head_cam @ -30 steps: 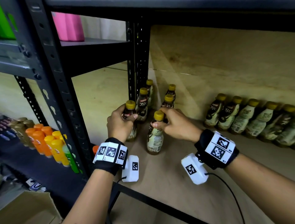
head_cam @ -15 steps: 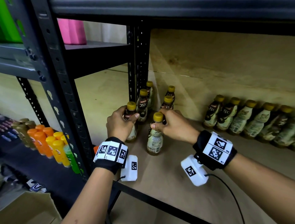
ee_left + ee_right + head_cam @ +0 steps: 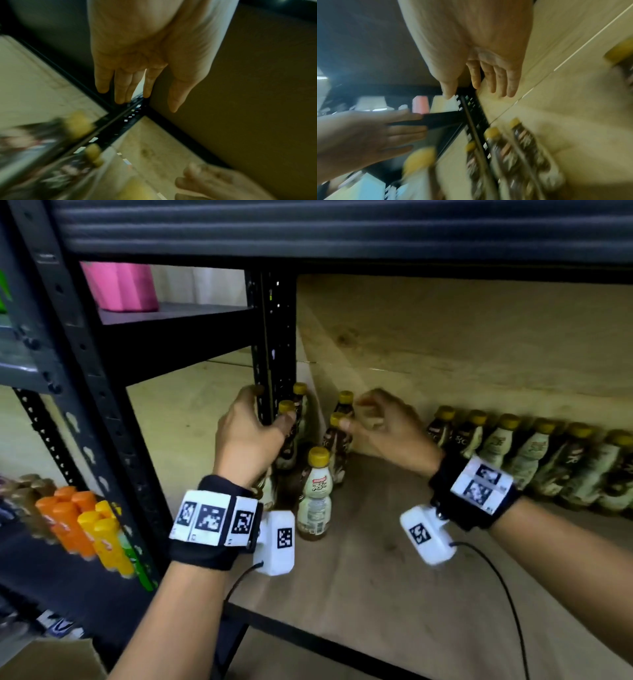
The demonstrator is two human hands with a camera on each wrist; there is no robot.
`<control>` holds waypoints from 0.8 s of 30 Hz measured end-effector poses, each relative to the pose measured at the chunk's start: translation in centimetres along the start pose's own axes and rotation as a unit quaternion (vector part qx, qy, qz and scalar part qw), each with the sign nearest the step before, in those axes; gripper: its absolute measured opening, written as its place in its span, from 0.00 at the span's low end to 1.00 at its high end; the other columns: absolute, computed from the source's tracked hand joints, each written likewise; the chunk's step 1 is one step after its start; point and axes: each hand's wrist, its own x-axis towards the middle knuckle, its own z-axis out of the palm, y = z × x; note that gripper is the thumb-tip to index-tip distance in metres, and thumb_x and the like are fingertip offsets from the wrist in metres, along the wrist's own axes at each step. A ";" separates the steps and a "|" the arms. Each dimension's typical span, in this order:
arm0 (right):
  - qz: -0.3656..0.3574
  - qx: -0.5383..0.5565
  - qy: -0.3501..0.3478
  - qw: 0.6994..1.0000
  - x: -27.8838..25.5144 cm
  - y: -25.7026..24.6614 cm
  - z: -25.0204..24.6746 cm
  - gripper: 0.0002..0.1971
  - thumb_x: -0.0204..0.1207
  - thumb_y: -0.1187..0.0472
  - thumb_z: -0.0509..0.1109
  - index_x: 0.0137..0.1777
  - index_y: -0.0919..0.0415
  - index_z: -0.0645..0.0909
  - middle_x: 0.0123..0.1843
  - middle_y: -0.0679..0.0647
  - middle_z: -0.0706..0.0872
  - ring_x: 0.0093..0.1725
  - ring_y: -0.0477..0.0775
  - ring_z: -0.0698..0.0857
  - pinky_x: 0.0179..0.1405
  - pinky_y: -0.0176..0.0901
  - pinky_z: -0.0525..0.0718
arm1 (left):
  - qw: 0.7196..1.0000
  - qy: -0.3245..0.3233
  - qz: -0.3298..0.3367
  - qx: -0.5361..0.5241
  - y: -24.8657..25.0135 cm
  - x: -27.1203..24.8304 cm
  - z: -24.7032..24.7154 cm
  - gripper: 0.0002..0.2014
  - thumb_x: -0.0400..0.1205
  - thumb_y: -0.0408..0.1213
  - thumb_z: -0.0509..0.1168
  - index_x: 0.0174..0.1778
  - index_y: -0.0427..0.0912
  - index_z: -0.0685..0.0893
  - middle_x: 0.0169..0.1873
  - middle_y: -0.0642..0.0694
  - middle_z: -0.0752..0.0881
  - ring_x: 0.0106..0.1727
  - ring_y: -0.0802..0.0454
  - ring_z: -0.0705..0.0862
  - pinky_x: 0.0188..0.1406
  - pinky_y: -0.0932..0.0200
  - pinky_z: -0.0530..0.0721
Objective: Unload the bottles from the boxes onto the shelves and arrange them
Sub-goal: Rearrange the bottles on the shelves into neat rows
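Small coffee bottles with yellow caps stand in two short files in the back left corner of the wooden shelf (image 3: pixel 376 594). The front cream-labelled bottle (image 3: pixel 314 498) stands free. Its neighbour (image 3: pixel 269 494) is mostly hidden behind my left wrist. My left hand (image 3: pixel 253 433) hovers above that file beside the black upright post (image 3: pixel 277 337); its fingers (image 3: pixel 120 86) are straight and hold nothing. My right hand (image 3: pixel 370 419) hovers over the darker bottles (image 3: pixel 337 436) behind, with relaxed, empty fingers (image 3: pixel 498 81).
A row of similar bottles (image 3: pixel 534 460) leans along the back wall at right. The neighbouring lower shelf holds orange and yellow bottles (image 3: pixel 78 525). Pink containers (image 3: pixel 120 285) sit on an upper shelf. A cardboard box (image 3: pixel 44 659) lies at the bottom left.
Both hands have let go of the two front bottles and risen above the files. The bottles stay standing on the shelf.
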 end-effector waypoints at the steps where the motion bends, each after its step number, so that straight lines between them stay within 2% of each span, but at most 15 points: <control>1: 0.001 -0.016 0.045 0.999 1.0 1.0 -1.7 0.23 0.74 0.44 0.75 0.63 0.56 0.79 0.57 0.45 0.83 0.54 0.45 0.83 0.51 0.39 0.82 | 0.999 -0.005 0.024 -0.032 1.5 0.4 0.3 0.26 0.76 0.49 0.73 0.69 0.49 0.76 0.56 0.53 0.83 0.60 0.51 0.83 0.60 0.58 0.79; 2: -0.001 -0.045 0.084 0.995 2.0 2.2 -3.5 0.21 0.75 0.47 0.75 0.62 0.59 0.81 0.57 0.48 0.85 0.54 0.48 0.85 0.50 0.40 0.82 | 0.997 -0.017 0.043 -0.063 2.8 0.9 0.8 0.25 0.73 0.51 0.73 0.66 0.49 0.79 0.55 0.56 0.85 0.59 0.53 0.84 0.61 0.56 0.81; 4: 0.020 -0.119 0.116 0.986 3.7 5.1 -7.1 0.18 0.78 0.53 0.73 0.63 0.64 0.81 0.60 0.57 0.86 0.56 0.57 0.87 0.52 0.39 0.79 | 0.991 -0.052 0.063 -0.107 5.0 1.7 2.7 0.26 0.70 0.54 0.73 0.63 0.50 0.82 0.56 0.54 0.87 0.58 0.54 0.86 0.62 0.51 0.84; 6: 0.114 -0.175 0.076 0.975 4.2 8.4 -10.0 0.23 0.79 0.56 0.71 0.71 0.66 0.75 0.68 0.64 0.81 0.61 0.65 0.84 0.57 0.45 0.80 | 0.983 -0.092 0.074 -0.144 7.0 2.0 5.7 0.22 0.72 0.49 0.75 0.61 0.49 0.83 0.56 0.49 0.87 0.58 0.54 0.86 0.61 0.50 0.85; 8: 0.196 -0.254 0.019 0.947 3.6 11.2 -11.3 0.35 0.79 0.52 0.71 0.81 0.66 0.64 0.79 0.68 0.69 0.75 0.68 0.72 0.72 0.56 0.74 | 0.974 -0.131 0.079 -0.165 8.4 2.1 9.3 0.17 0.72 0.46 0.76 0.56 0.50 0.84 0.55 0.47 0.88 0.56 0.54 0.87 0.61 0.50 0.85; 9: 0.207 -0.305 -0.005 0.929 3.0 12.2 -11.2 0.36 0.80 0.49 0.69 0.82 0.65 0.61 0.82 0.66 0.64 0.80 0.68 0.65 0.76 0.60 0.69 | 0.971 -0.154 0.073 -0.167 8.9 2.1 11.2 0.15 0.72 0.45 0.76 0.53 0.52 0.84 0.54 0.47 0.88 0.56 0.54 0.87 0.61 0.50 0.85; 10: 0.199 -0.347 -0.026 0.916 2.2 12.8 -10.9 0.33 0.81 0.48 0.65 0.81 0.62 0.63 0.82 0.65 0.64 0.80 0.67 0.63 0.77 0.62 0.67 | 0.967 -0.181 0.061 -0.167 9.1 2.1 13.2 0.13 0.73 0.45 0.76 0.51 0.53 0.83 0.53 0.47 0.88 0.55 0.54 0.87 0.61 0.51 0.85; 11: 0.182 -0.367 -0.043 0.911 1.4 13.2 -10.4 0.27 0.82 0.51 0.63 0.79 0.60 0.68 0.79 0.64 0.68 0.78 0.67 0.66 0.75 0.63 0.69 | 0.964 -0.208 0.049 -0.161 9.2 2.1 15.3 0.13 0.73 0.45 0.76 0.51 0.52 0.83 0.53 0.47 0.88 0.55 0.53 0.87 0.61 0.53 0.85; 13: 0.159 -0.335 -0.043 0.928 0.0 13.2 -9.4 0.20 0.82 0.58 0.62 0.73 0.62 0.75 0.71 0.65 0.77 0.69 0.68 0.76 0.68 0.60 0.76 | 0.956 -0.258 0.029 -0.134 9.4 1.8 19.1 0.17 0.71 0.47 0.76 0.53 0.48 0.84 0.54 0.46 0.88 0.56 0.51 0.86 0.59 0.55 0.84; 15: 0.135 -0.311 -0.007 0.941 -1.0 13.3 -8.9 0.20 0.80 0.62 0.65 0.70 0.66 0.76 0.66 0.68 0.79 0.66 0.69 0.78 0.64 0.59 0.77 | 0.946 -0.302 0.008 -0.121 9.4 1.4 22.3 0.22 0.67 0.48 0.72 0.55 0.43 0.85 0.55 0.41 0.88 0.58 0.44 0.86 0.57 0.56 0.83; 16: 0.134 -0.301 0.005 0.944 -1.5 13.6 -8.8 0.22 0.78 0.63 0.66 0.72 0.66 0.74 0.66 0.68 0.79 0.66 0.69 0.78 0.63 0.59 0.77 | 0.942 -0.315 0.000 -0.117 9.3 1.3 23.6 0.21 0.68 0.45 0.71 0.55 0.41 0.86 0.56 0.40 0.87 0.59 0.41 0.85 0.55 0.57 0.82; 18: 0.159 -0.267 0.011 0.950 -2.1 14.6 -8.5 0.21 0.77 0.62 0.68 0.70 0.64 0.73 0.61 0.64 0.81 0.64 0.66 0.80 0.58 0.56 0.80 | 0.944 -0.309 -0.023 -0.109 8.5 1.3 26.0 0.20 0.76 0.40 0.70 0.64 0.43 0.81 0.62 0.41 0.85 0.62 0.41 0.83 0.54 0.59 0.78; 19: 0.175 -0.248 0.016 0.953 -2.3 14.9 -8.3 0.15 0.78 0.62 0.66 0.64 0.63 0.74 0.56 0.62 0.82 0.60 0.66 0.82 0.52 0.53 0.80 | 0.949 -0.297 -0.031 -0.106 8.1 1.2 26.9 0.20 0.78 0.39 0.69 0.67 0.45 0.79 0.64 0.42 0.84 0.62 0.40 0.82 0.53 0.59 0.77; 21: 0.203 -0.220 0.025 0.954 -2.3 15.0 -7.9 0.06 0.80 0.63 0.63 0.55 0.62 0.73 0.49 0.60 0.81 0.54 0.65 0.83 0.44 0.50 0.77 | 0.956 -0.269 -0.038 -0.110 7.4 1.1 28.2 0.17 0.79 0.38 0.66 0.65 0.50 0.78 0.61 0.42 0.85 0.60 0.38 0.83 0.54 0.56 0.79; 24: 0.218 -0.191 0.021 0.957 -1.6 14.3 -7.0 0.15 0.81 0.61 0.65 0.63 0.67 0.70 0.53 0.64 0.83 0.52 0.65 0.84 0.47 0.54 0.81 | 0.962 -0.232 -0.044 -0.137 6.5 0.9 28.7 0.14 0.78 0.36 0.60 0.55 0.57 0.81 0.52 0.45 0.88 0.54 0.39 0.85 0.59 0.50 0.83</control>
